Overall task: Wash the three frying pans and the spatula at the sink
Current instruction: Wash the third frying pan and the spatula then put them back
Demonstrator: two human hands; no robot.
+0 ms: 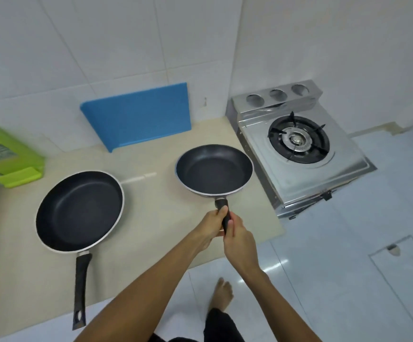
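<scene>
A small black frying pan (214, 169) with a silver rim is held just above the beige counter (151, 193), right of centre. My left hand (211, 224) and my right hand (237, 236) both grip its black handle, left hand nearer the pan. A larger black frying pan (79, 209) lies on the counter to the left, its handle (81, 290) pointing toward me over the counter's front edge. No third pan, spatula or sink is in view.
A steel single-burner gas stove (299, 149) stands at the counter's right end. A blue cutting board (139, 117) leans on the tiled wall. A green board (5, 156) sits at the far left. Below are a pale tiled floor (348, 280) and my bare foot (221, 294).
</scene>
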